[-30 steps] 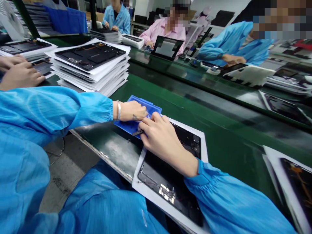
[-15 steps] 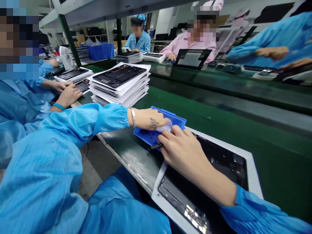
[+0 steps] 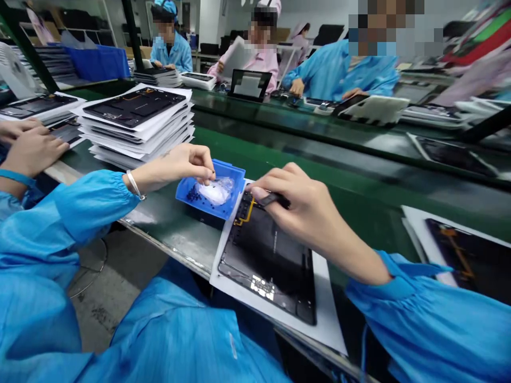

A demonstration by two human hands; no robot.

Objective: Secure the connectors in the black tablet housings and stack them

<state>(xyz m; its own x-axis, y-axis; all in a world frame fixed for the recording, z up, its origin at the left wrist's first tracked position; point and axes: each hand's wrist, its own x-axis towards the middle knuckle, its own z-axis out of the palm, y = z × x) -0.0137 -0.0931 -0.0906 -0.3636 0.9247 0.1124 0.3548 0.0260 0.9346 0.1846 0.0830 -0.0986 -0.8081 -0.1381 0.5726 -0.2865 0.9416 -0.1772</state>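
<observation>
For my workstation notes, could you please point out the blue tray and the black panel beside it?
Blue tray (image 3: 237, 183), head view: bare part by right rim.
Black panel (image 3: 269, 258), head view: near its middle.

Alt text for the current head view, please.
A person's left hand pinches a tiny dark piece above a blue tray of small black parts and clear plastic; the right hand holds a dark tool over a black panel on a white sheet.
</observation>
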